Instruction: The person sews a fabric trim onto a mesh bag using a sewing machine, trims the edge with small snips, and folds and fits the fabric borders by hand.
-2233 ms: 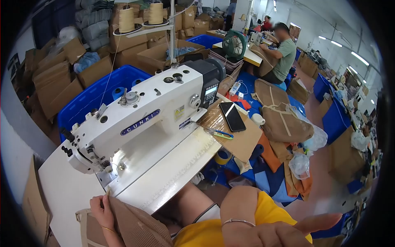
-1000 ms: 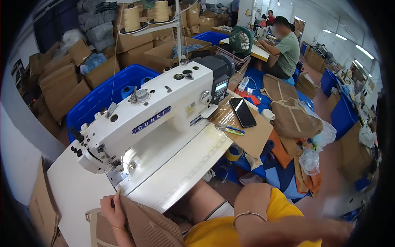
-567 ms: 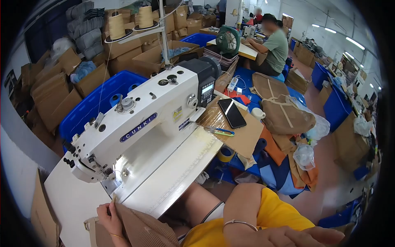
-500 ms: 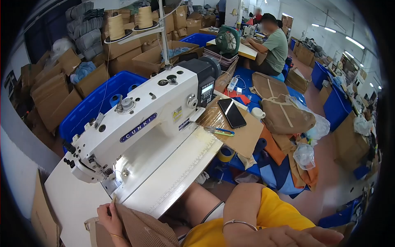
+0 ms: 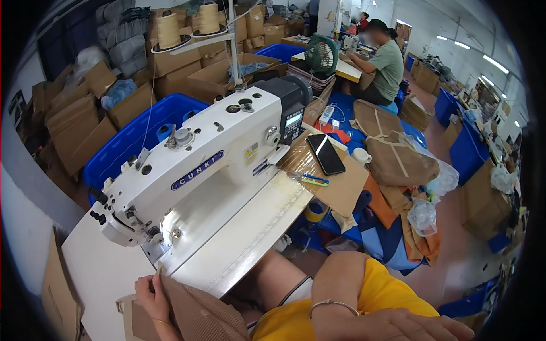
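My left hand point(image 5: 152, 298) is closed, with thumb and fingers pinching the edge of a brown mesh fabric piece point(image 5: 202, 310). A light strip at the fabric's corner points up toward the needle area of a white sewing machine point(image 5: 193, 170), just in front of the presser foot. The rest of the fabric hangs over the table's front edge by my lap. My right hand point(image 5: 406, 327) is at the bottom right, apart from the fabric, its fingers stretched out and nothing seen in it. The frame's lower edge cuts off part of it.
A phone point(image 5: 326, 154) and thread snips point(image 5: 307, 179) lie on cardboard right of the machine. A white cup point(image 5: 360, 156), brown bags point(image 5: 398, 159) and fabric scraps point(image 5: 381, 204) are beyond. A blue bin point(image 5: 119, 142) stands behind the machine. A co-worker point(image 5: 382, 62) sits farther back.
The view has shifted slightly, so the machine and table sit a little further right in the frame. Both hands keep nearly the same pose, the left still on the fabric.
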`<state>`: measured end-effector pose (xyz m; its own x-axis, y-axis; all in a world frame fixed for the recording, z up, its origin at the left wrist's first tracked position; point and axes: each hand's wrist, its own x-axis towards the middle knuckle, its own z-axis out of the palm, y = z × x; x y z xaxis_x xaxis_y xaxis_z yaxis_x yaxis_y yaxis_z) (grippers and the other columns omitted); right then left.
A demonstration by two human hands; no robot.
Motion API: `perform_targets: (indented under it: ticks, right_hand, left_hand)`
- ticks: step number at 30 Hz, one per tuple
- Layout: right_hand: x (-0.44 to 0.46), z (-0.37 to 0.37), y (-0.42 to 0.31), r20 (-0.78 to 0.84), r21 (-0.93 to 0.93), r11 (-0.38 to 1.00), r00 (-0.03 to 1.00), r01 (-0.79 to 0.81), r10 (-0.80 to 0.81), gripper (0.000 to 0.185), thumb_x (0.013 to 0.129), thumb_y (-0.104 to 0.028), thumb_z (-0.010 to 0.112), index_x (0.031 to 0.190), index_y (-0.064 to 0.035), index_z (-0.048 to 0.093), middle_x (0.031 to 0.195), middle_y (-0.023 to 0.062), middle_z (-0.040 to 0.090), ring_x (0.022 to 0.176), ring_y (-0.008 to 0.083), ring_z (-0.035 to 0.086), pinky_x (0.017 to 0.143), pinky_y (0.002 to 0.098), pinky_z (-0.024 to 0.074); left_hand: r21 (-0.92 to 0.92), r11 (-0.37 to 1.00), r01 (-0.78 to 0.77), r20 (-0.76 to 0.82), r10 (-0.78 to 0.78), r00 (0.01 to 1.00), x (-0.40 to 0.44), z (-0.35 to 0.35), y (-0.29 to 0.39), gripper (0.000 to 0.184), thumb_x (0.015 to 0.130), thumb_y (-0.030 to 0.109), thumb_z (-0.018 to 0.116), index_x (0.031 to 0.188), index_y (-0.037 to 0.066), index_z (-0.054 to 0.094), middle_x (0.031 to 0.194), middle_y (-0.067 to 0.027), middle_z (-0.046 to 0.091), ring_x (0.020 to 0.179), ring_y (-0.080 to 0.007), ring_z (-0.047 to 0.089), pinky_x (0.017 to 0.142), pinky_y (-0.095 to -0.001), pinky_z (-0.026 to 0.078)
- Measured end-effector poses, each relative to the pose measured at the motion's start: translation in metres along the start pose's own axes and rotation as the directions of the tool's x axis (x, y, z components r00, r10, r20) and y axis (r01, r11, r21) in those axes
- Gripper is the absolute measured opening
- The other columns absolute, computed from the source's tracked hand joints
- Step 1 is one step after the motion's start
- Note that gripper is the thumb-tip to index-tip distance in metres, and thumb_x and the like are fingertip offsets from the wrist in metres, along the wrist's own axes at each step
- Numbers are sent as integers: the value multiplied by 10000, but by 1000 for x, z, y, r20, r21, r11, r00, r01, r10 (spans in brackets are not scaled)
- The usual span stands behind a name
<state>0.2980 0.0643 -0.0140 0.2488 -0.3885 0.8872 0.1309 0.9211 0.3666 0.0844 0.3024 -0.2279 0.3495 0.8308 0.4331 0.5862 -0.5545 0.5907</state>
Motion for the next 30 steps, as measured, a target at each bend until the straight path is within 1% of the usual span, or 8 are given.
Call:
perform_targets:
  ticks: [8, 10, 16, 20, 22, 26, 29, 30]
  right_hand:
    - [1, -1, 7, -46, 16, 1000, 999, 24, -23, 339, 961, -92, 489, 1296, -55, 517, 1272, 113, 594, 1197, 237, 561, 1077, 379, 397]
    - [1, -2, 7, -62, 23, 999, 998, 24, -22, 324, 962, -85, 483, 1281, -54, 532, 1264, 113, 599, 1192, 236, 565, 1074, 378, 402]
    - [2, -2, 9, -104, 40, 999, 994, 29, -25, 293, 965, -65, 464, 1235, -53, 576, 1238, 115, 615, 1178, 233, 576, 1065, 376, 414]
    - [3, -3, 10, -18, -47, 998, 999, 47, -48, 296, 968, -86, 473, 1247, -56, 566, 1263, 100, 601, 1182, 227, 571, 1062, 365, 414]
    - [10, -14, 16, -42, -76, 963, 966, -257, 255, 337, 977, -125, 471, 1305, -58, 509, 1283, 92, 587, 1183, 218, 566, 1048, 368, 416]
    - [5, -9, 11, -62, -103, 966, 970, -239, 234, 420, 963, -158, 514, 1369, -89, 435, 1301, 89, 571, 1191, 238, 555, 1036, 402, 412]
    - [8, -4, -8, -82, -82, 887, 890, -454, 448, 445, 959, -208, 526, 1382, -126, 417, 1321, 93, 553, 1134, 282, 591, 1011, 448, 423]
    - [10, -3, -12, -89, -76, 851, 853, -520, 514, 454, 957, -225, 530, 1387, -138, 411, 1328, 95, 547, 1115, 297, 603, 1003, 464, 426]
  left_hand:
    - [-7, 1000, 13, 1, -13, 1000, -1, 1, 0, 191, 917, 149, 597, 810, -7, 571, 763, -91, 503, 706, -206, 458, 658, -317, 400]
    - [-39, 999, 32, -17, -32, 999, -1, 3, -1, 198, 907, 170, 598, 799, 7, 567, 746, -106, 502, 714, -244, 457, 655, -348, 383]
    - [-49, 998, 39, -27, -40, 999, -1, 4, -2, 200, 907, 176, 599, 806, 5, 565, 750, -111, 506, 718, -249, 463, 656, -352, 383]
    - [-44, 999, 3, -23, -4, 1000, 0, 4, -3, 202, 908, 175, 597, 808, 3, 563, 752, -112, 505, 718, -251, 462, 653, -353, 382]
    - [-45, 999, 21, -10, -21, 1000, 0, 2, -2, 202, 907, 174, 598, 807, 2, 561, 753, -113, 504, 717, -251, 460, 651, -354, 380]
    - [-29, 1000, 8, -15, -8, 1000, -1, 2, -1, 198, 907, 168, 594, 806, 0, 559, 749, -111, 502, 714, -250, 455, 652, -351, 380]
    - [-47, 999, -9, -10, 8, 1000, -1, 3, -1, 196, 909, 164, 591, 807, 1, 559, 751, -105, 498, 713, -245, 452, 652, -346, 380]
    - [-47, 998, 28, -7, -28, 1000, -1, 4, -2, 196, 910, 165, 591, 807, 0, 559, 752, -101, 496, 713, -239, 452, 651, -342, 380]
